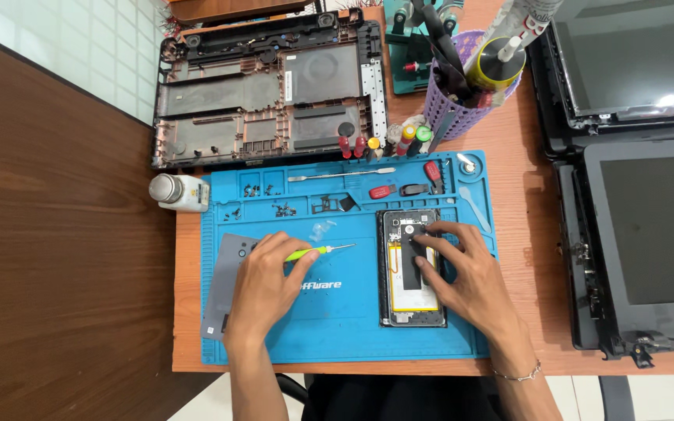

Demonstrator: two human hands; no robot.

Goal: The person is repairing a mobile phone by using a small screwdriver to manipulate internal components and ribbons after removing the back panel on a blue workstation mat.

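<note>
two hands on the blue mat (337, 312). my left hand (263, 284) is clenched round a green screwdriver (317, 250), tip pointing right toward the phone (411, 267). phone lies opened, long axis running away from me, just right of the tip. my right hand (466, 273) is nearer, fingers (431, 231) spread loose and pressing on its insides, grasping nothing. grey back cover (224, 284) sits under my left wrist. laptop shell (271, 90) at the far edge of the wooden worktop (524, 187), tool cup (462, 109) beside it.
</note>
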